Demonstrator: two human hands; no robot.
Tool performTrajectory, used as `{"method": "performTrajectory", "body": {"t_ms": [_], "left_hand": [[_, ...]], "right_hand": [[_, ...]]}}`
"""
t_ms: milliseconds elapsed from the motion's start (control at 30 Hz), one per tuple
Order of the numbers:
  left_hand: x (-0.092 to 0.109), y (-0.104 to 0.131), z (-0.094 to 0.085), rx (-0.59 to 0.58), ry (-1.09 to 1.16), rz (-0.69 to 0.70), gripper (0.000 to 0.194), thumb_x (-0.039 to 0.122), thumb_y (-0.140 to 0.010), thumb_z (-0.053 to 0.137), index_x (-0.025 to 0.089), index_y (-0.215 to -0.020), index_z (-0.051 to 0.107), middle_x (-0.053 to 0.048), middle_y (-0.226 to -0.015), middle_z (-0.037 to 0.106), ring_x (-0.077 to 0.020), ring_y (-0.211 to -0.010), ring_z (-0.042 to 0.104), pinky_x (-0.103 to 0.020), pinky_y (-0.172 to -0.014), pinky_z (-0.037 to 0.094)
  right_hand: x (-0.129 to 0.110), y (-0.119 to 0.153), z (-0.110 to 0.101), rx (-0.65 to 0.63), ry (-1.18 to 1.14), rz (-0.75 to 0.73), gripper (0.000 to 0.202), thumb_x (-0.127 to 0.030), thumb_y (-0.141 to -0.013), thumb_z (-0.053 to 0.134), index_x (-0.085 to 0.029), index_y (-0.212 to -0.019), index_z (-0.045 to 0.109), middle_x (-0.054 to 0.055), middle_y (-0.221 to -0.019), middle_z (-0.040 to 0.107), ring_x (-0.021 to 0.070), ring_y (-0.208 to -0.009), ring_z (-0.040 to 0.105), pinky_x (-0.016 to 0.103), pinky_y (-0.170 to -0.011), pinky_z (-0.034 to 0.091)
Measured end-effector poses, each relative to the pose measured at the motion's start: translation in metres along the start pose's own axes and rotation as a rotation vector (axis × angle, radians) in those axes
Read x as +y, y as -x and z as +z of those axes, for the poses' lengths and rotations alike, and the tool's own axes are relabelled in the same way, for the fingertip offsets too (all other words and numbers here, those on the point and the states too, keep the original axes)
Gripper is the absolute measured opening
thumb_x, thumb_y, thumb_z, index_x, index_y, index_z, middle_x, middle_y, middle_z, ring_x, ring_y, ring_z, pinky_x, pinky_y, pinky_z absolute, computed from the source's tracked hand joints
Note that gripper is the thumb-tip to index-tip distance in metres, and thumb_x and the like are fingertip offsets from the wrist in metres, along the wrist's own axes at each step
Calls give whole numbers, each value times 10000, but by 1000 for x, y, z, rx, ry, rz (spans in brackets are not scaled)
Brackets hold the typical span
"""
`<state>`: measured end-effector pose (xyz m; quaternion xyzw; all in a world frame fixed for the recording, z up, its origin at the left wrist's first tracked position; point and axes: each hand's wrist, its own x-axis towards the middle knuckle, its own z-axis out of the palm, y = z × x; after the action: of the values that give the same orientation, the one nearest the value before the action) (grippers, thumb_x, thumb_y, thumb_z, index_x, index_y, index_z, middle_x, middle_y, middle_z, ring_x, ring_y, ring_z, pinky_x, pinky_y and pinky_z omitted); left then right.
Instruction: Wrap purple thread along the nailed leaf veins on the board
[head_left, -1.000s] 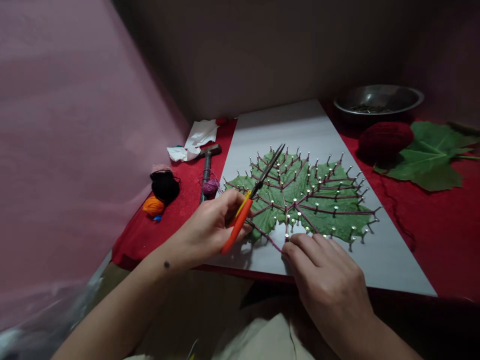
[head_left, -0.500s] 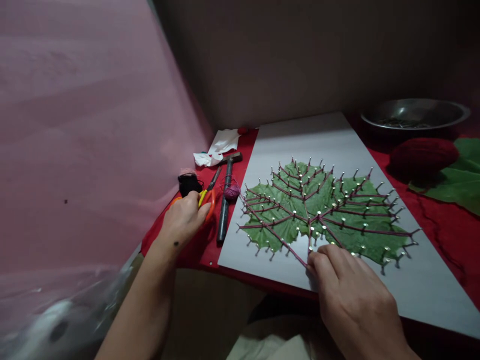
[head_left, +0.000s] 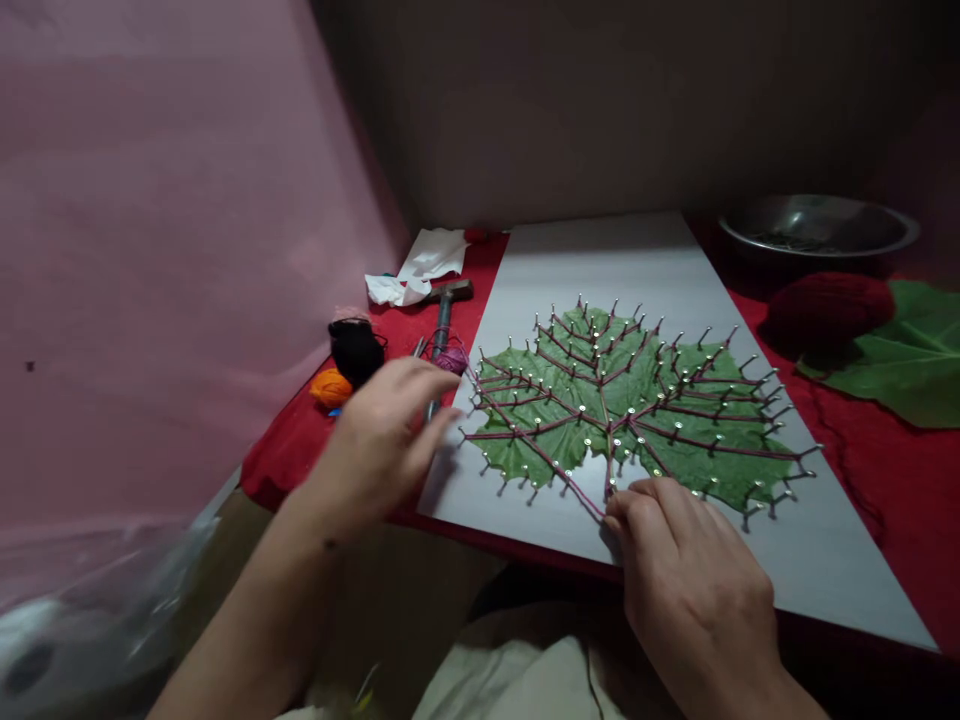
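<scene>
My right hand (head_left: 694,570) pinches a strand of purple yarn (head_left: 577,490) at the lower edge of a green leaf (head_left: 555,400). Many nails stand around the leaf and along its veins, with purple yarn strung between them. The leaf lies on a grey-white board (head_left: 592,250). My left hand (head_left: 390,425) hovers by the board's left edge, thumb and forefinger apart, with nothing visible between them. Behind its fingers are a purple yarn ball (head_left: 451,360) and a hammer (head_left: 452,291), partly hidden. Only a dark tip, apparently of the scissors (head_left: 418,347), shows above that hand.
Black yarn (head_left: 356,350) and an orange yarn ball (head_left: 330,387) sit at the left on the red cloth (head_left: 281,455). White paper (head_left: 431,255) lies farther back. To the right are a metal bowl (head_left: 817,230), a dark red yarn ball (head_left: 832,303) and another leaf (head_left: 900,360).
My left hand has come away from the orange-and-yellow scissor handles and moved toward the board, uncovering the orange yarn ball. My right hand keeps its pinch on the strand. The view has shifted slightly.
</scene>
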<state>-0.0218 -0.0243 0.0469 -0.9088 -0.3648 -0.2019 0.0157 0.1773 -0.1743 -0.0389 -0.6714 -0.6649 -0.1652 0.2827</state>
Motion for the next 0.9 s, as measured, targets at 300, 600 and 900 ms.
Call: {"method": "performTrajectory", "body": {"t_ms": [300,600,900], "left_hand": [[70,4,53,-78,176,528,250,152,-952,394,108,-872,626,-101,-932,627,-228,-932,511,-420,-864,409],[67,11,64,69,292,531,189,197,-946,475,133,-860,631,-32,-769,627,-187,-867,515,-417,-921,352],[67,12,61,67,406,496,133,148,-901,525,88,-936,639,-99,-927,632,-234,-1038,491,-417,-949,417]], "right_hand": [[2,-2,-2,6,10,-28,159,-188,-959,436,-183,-815,503,44,-749,523,184,-696,452,306,-644,334],[1,-3,-2,26,-12,-24,121,-150,-944,462,-175,-833,503,52,-776,552,182,-713,476,307,-653,351],[3,-1,-2,3,2,-34,124,-171,-952,446,-198,-839,488,43,-786,545,174,-713,478,296,-646,354]]}}
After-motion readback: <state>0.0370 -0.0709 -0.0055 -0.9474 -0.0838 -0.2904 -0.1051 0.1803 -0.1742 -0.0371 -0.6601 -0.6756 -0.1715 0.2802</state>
